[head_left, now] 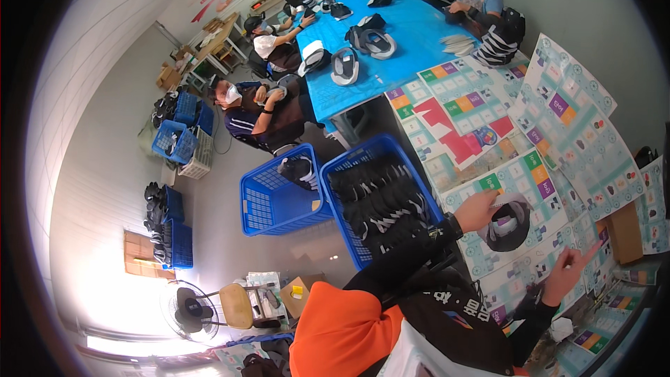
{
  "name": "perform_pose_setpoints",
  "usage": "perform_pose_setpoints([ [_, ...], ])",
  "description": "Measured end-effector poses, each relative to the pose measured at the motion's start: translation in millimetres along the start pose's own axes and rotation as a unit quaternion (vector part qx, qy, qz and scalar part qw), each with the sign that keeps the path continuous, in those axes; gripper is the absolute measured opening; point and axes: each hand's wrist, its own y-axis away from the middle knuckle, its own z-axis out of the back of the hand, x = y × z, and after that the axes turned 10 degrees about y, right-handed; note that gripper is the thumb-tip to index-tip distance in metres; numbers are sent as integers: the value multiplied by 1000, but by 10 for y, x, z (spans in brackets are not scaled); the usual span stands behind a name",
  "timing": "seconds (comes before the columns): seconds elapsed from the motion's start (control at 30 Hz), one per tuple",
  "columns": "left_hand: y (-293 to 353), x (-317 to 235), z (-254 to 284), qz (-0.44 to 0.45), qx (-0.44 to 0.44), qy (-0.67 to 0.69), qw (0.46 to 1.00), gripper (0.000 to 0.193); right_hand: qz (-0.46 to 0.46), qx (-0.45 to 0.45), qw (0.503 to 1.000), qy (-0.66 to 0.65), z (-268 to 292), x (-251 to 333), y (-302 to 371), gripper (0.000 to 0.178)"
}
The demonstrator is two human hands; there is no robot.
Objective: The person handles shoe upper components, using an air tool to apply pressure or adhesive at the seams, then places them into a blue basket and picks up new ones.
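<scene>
My left hand [477,211] is closed on the edge of a black cap [518,236], whose pale grey inside faces up. The cap rests on the paper-covered table [474,187]. My right hand [569,272] is a little to the right of the cap and apart from it. Its index finger is stretched out, the other fingers are partly bent, and nothing shows in it. Dark sleeves cover both my forearms.
Left of my table stand a blue basket [358,267] packed with black caps and a second blue basket [259,229]. Several people work around a blue-covered table [410,22] holding caps. A stack of striped caps [497,45] is at its near right. A fan [190,309] stands lower left.
</scene>
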Motion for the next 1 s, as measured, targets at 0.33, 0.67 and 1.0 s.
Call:
perform_pose_setpoints([
  [0.33,-98,7,-410,-2,21,-62,998,24,-6,173,978,120,-563,-1408,194,15],
  [0.67,-264,464,-1423,-78,160,-146,973,29,-292,265,827,401,-1044,-2334,1661,48],
  [1.0,-506,308,-1519,-14,197,-168,966,48,-234,147,848,452,-1212,-3209,2010,50],
])
